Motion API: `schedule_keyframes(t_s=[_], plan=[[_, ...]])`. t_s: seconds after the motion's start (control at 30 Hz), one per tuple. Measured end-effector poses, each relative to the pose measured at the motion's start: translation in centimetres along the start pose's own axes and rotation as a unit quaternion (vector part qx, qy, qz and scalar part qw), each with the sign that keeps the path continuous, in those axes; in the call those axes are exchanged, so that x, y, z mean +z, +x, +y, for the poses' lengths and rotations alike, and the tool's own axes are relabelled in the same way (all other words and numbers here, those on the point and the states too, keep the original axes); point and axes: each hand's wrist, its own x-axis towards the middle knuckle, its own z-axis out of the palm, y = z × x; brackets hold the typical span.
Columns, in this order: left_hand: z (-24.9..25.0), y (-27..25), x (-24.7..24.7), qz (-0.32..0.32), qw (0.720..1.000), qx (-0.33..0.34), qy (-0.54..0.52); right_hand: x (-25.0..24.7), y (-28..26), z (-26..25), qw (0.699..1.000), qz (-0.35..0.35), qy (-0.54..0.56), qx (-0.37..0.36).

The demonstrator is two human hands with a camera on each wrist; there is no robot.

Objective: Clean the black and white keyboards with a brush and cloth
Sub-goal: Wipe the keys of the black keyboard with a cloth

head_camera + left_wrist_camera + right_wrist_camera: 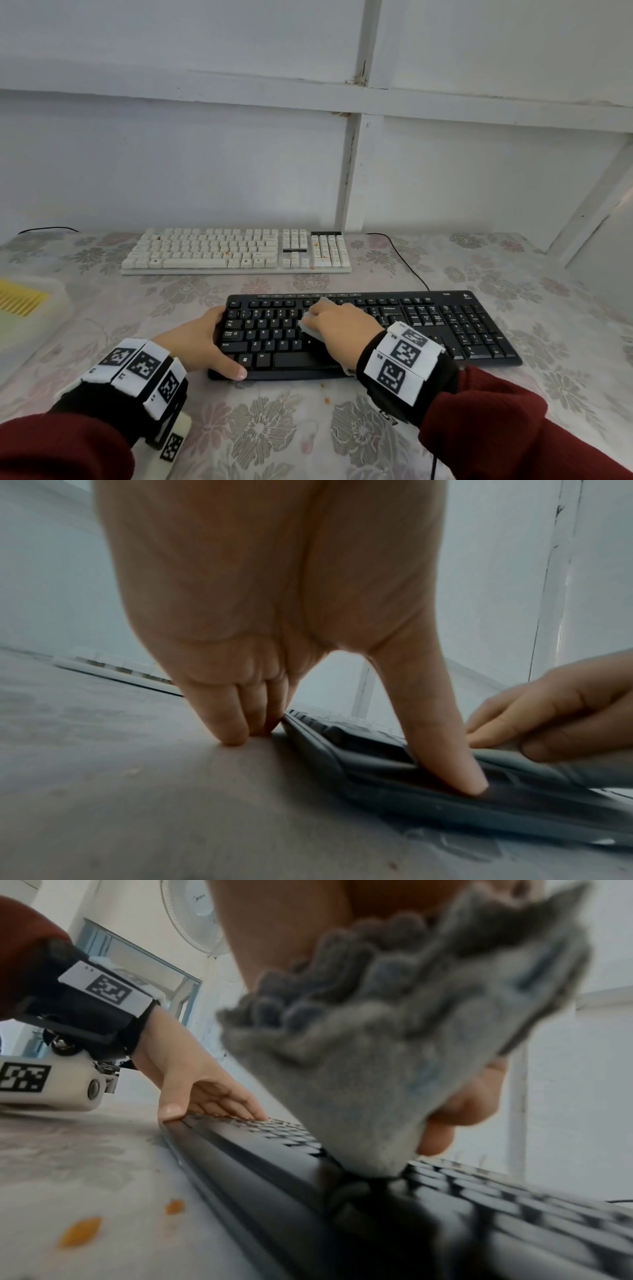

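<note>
The left hand (202, 339) presses straight fingers on the left end of the black keyboard (445, 325), likely so that it cannot slide on the surface. The right hand (342, 325) grasps the cloth (310, 330) in curled fingers against the keys, to wipe them; the white keyboard (236, 251) lies farther back.

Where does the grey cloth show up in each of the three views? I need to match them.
Head: the grey cloth peeks from under the right hand, mid-picture, on the black keyboard.
Left wrist: a blurred strip at the right edge, under the right hand's fingers.
Right wrist: bunched, filling the upper centre, its lower tip on the keys.
Shared landmark: the left hand, its thumb on the keyboard's near-left corner.
</note>
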Motion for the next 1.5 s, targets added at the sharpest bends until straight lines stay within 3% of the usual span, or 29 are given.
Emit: schedule_keyframes(t_s=[0.43,0.63,0.8,1.0,1.13,1.5], plan=[[-0.5,0.5,0.0,-0.002,1.000,0.002,0.015,1.7,-4.1,7.5,0.993,0.040,0.003,0.110],[-0.3,0.5,0.0,-0.007,1.000,0.006,-0.003,-0.1,-4.4,7.6,0.983,-0.001,-0.069,0.173],[-0.9,0.7,-0.2,-0.009,1.000,0.003,0.005,-0.7,-0.7,3.0,0.997,0.052,0.011,0.059],[0.0,0.2,0.0,-0.004,1.000,0.003,0.022,-0.8,1.2,-1.9,0.999,0.032,0.000,-0.033],[0.3,-0.1,0.0,-0.008,1.000,0.002,0.017,-0.5,-0.6,-0.7,0.999,0.040,-0.013,-0.021],[0.9,-0.5,0.1,-0.014,1.000,-0.005,0.001,1.0,-4.3,7.4,0.990,0.021,-0.083,0.115]])
